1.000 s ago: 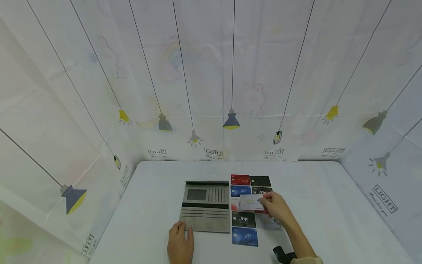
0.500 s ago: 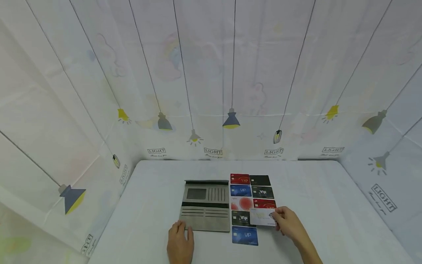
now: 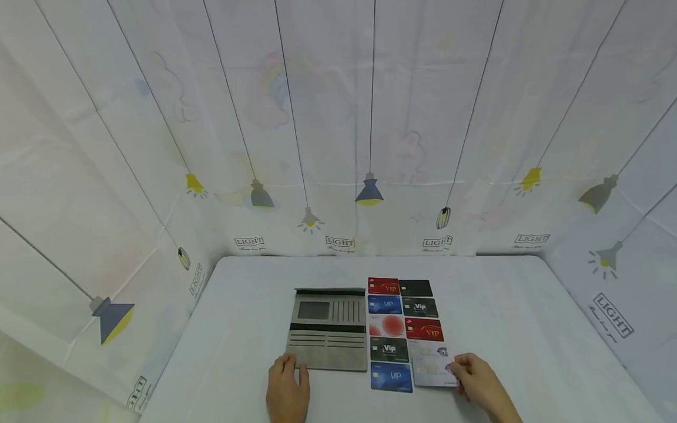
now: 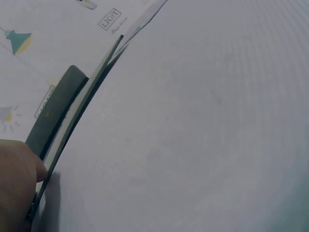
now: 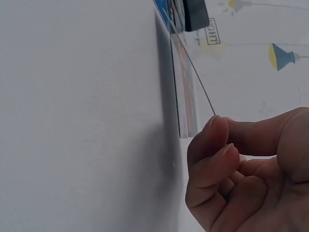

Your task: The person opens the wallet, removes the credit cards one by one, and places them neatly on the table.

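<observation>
My right hand [image 3: 481, 382] pinches the right edge of a silver card [image 3: 435, 375] between thumb and fingers. In the head view that card overlaps another silver card [image 3: 423, 349]; in the right wrist view the pinched card [image 5: 197, 75] is a thin tilted line, its near edge raised off the table. My left hand [image 3: 287, 390] rests its fingers on the lower left corner of a grey wallet [image 3: 338, 359], which lies opened out with card slots showing. From the left wrist camera, the wallet [image 4: 60, 113] appears nearly edge-on beside my hand [image 4: 18, 181].
Right of the wallet, several cards lie in two columns, among them a red VIP card [image 3: 425, 329], a blue VIP card [image 3: 391, 376] and a black card [image 3: 416, 288]. A lamp-patterned sheet [image 3: 338, 147] rises behind the white table [image 3: 254, 276].
My right hand has carried the silver card down and right, from above the middle of the columns to the right column's lower end. My left hand has stayed at the wallet.
</observation>
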The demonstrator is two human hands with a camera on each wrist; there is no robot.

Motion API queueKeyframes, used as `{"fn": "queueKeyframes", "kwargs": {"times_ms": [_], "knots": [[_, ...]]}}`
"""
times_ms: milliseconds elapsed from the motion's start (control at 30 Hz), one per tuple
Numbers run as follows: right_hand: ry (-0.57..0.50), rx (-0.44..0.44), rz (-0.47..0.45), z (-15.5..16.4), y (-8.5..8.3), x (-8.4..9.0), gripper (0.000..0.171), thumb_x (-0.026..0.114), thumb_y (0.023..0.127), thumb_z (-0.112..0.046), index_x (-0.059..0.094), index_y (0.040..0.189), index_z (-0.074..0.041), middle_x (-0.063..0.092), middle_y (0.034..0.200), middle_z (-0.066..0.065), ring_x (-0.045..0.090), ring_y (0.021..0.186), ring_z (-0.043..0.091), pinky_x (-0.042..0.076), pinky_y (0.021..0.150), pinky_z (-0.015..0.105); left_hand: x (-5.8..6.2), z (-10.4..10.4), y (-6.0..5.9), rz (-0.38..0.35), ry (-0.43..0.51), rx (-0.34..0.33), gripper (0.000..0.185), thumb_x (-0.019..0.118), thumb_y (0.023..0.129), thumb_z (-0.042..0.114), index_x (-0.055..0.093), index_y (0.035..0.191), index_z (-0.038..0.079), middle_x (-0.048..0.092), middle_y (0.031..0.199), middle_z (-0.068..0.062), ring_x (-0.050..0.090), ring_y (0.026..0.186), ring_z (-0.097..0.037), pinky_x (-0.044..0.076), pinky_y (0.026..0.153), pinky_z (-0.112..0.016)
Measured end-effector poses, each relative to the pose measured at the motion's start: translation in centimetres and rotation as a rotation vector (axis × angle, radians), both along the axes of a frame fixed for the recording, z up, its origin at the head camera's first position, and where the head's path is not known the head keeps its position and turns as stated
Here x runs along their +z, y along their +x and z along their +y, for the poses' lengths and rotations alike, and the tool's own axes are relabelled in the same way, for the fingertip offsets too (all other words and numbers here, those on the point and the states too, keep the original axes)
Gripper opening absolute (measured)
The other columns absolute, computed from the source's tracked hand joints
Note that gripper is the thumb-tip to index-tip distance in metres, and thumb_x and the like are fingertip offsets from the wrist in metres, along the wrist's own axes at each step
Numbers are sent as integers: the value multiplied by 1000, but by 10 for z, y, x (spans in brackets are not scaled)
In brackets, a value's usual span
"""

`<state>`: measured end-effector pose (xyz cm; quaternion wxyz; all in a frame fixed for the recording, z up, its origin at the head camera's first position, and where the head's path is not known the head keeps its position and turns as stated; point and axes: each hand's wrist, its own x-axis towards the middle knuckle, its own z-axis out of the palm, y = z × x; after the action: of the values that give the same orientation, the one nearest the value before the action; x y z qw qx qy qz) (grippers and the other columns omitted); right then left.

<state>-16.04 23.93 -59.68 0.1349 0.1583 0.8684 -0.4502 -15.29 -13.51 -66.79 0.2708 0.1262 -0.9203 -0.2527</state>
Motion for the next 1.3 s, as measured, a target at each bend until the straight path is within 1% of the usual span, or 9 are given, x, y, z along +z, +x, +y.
{"fn": "queueKeyframes", "kwargs": {"times_ms": [133,333,567,733,933,1100,1200,1300], "knots": [[32,13,-5,0,5,-5,29,55,101,-15,55,115,10,61,82,8,57,64,17,50,55,31,-2,-1,0,15,-10,-6,29,79,82,15,74,105,-2,69,109,-14,65,107,-33,58,89,-47],[110,36,19,-2,10,-12,22,60,98,-14,60,103,7,59,75,6,56,61,16,48,55,29,-3,-2,-1,7,-15,-9,29,79,83,16,74,105,-2,69,109,-15,65,107,-33,58,90,-47],[162,32,39,-5,14,-10,21,60,97,-15,60,96,6,56,71,5,55,57,15,49,52,27,-4,-3,0,18,-21,-12,29,80,82,16,74,105,-1,69,109,-14,65,106,-32,58,89,-46],[201,43,54,-7,14,-10,19,61,95,-15,61,91,4,56,69,4,54,56,14,46,51,27,-3,-4,0,18,-24,-18,29,79,82,17,74,104,-1,69,109,-14,65,105,-32,59,87,-46],[235,29,45,-9,13,-11,19,63,95,-15,61,86,2,55,66,4,53,56,15,43,51,27,-1,-4,-1,-9,-9,-16,29,79,83,17,74,105,-1,69,109,-14,65,106,-32,58,89,-47],[259,34,65,-9,13,-11,19,63,94,-13,59,84,3,55,65,4,52,56,14,43,51,27,0,-4,-1,-51,0,-19,28,78,83,17,74,104,-1,69,108,-14,65,105,-32,58,89,-47],[265,37,74,-9,14,-10,20,62,95,-13,58,83,3,54,65,5,52,56,15,43,51,27,2,-8,-2,-70,19,-24,27,79,83,19,75,102,0,70,107,-13,66,104,-31,58,89,-46],[288,44,78,-8,13,-8,22,61,96,-15,58,83,3,55,65,5,52,58,15,42,52,28,8,-14,-3,-106,68,-51,25,78,85,21,76,101,1,71,105,-12,67,103,-32,57,88,-47]]}}
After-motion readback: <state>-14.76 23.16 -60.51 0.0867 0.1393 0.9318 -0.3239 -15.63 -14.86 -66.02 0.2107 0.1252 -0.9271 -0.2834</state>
